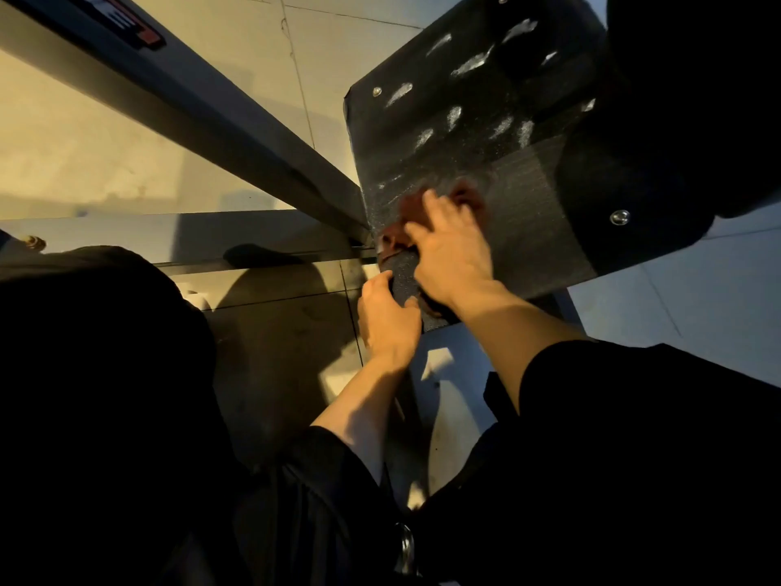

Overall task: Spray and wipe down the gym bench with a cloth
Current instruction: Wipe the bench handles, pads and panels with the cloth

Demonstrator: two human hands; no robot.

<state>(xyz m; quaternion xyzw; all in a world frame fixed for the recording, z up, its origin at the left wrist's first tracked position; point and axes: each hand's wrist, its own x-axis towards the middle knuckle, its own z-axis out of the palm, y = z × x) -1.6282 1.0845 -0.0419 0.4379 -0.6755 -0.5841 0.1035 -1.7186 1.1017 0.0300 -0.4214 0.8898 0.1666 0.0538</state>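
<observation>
2 hands work the underside of the bench pad (528, 196); right hand (454, 255) presses a reddish-brown cloth (412, 213) flat with straight fingers; left hand (386, 317) grips the pad's edge; white spray streaks (473, 63) above remain unwiped, so wiping seems barely begun.

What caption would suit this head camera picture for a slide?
Right hand presses a reddish cloth on the foam-streaked black bench pad; left hand grips its edge.
</observation>
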